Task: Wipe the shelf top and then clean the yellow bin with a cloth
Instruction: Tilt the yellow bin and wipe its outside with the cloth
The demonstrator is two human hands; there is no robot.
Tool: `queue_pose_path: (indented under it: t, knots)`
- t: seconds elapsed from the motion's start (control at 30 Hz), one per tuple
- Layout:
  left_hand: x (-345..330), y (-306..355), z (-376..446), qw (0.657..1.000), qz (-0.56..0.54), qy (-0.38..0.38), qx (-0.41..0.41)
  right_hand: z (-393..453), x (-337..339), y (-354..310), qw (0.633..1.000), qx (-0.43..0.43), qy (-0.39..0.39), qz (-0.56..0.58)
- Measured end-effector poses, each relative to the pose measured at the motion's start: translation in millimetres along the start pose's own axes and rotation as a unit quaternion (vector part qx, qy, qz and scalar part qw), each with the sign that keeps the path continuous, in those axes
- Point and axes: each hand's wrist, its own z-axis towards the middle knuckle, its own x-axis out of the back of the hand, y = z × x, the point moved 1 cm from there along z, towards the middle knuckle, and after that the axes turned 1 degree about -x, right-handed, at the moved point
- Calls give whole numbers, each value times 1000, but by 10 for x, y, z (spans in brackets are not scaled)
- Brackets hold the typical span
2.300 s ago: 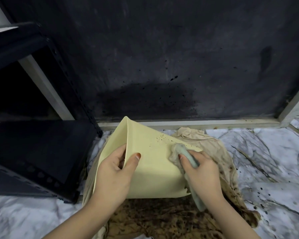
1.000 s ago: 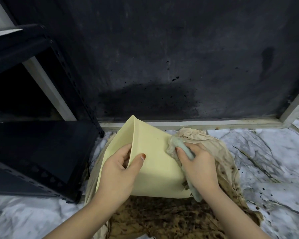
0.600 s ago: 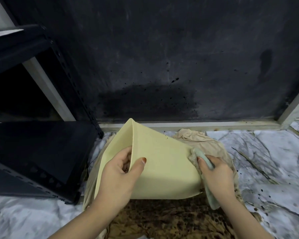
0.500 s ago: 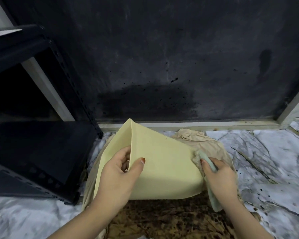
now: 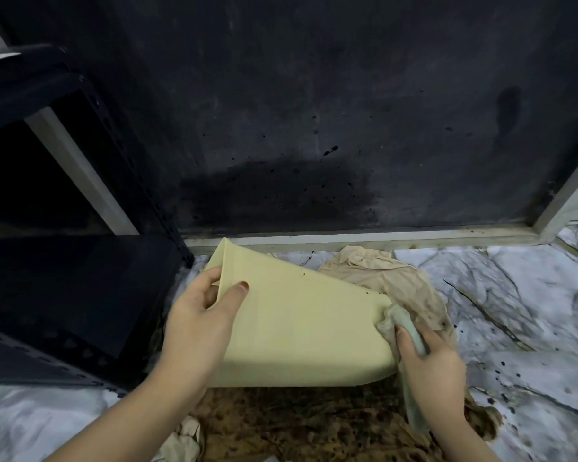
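The yellow bin lies tipped on its side low in the middle of the view, one flat wall facing up with a few dark specks near its far edge. My left hand grips its rim at the left, thumb on the outer wall and fingers inside. My right hand holds a pale green-grey cloth pressed against the bin's right corner. A tail of the cloth hangs down below my wrist.
A stained beige rag is spread on the marble-patterned floor under and behind the bin, dark brown with dirt at the front. A black metal shelf stands at the left. A dark spattered wall rises behind.
My right hand has slid the cloth across the bin's upper wall, from near its middle to its right corner. My left hand has kept its grip on the rim.
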Motion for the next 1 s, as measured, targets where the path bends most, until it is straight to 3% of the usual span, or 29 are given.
queue_pose_path:
  t: [0.23,0.37,0.6,0.77,1.0]
  knots:
    - [14,-92,35,999,-35,35,-15,-235,24,-14,999,40,16,5]
    - [-48,-118,-34,997,-66,37,-16,-419,-8,-322,983,168,54,43]
    - [-188,-174,-202,997,-43,30,-54,-639,-208,-1012,940,331,-5,83]
    - [-158,-195,-190,997,-51,37,-54,-421,-255,-1241,953,288,-22,92]
    - [-130,-208,-183,996,-67,34,-37,-7,-158,-979,983,170,-24,68]
